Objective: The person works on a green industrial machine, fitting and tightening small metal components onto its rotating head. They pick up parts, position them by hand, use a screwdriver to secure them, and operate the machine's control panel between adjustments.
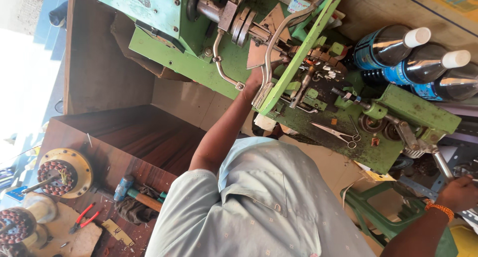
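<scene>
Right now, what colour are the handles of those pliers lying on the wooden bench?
Red. The pliers show best in the head view, lying low on the left beside a hammer.

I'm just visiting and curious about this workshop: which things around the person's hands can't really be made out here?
All in the head view:
- Left hand: fingers hidden behind the green machine and its metal lever.
- Right hand: grip on the crank handle cut off by the right edge.
- Scissors: too small to tell the blades' condition.
- Third bottle: cut off at the right edge.
</scene>
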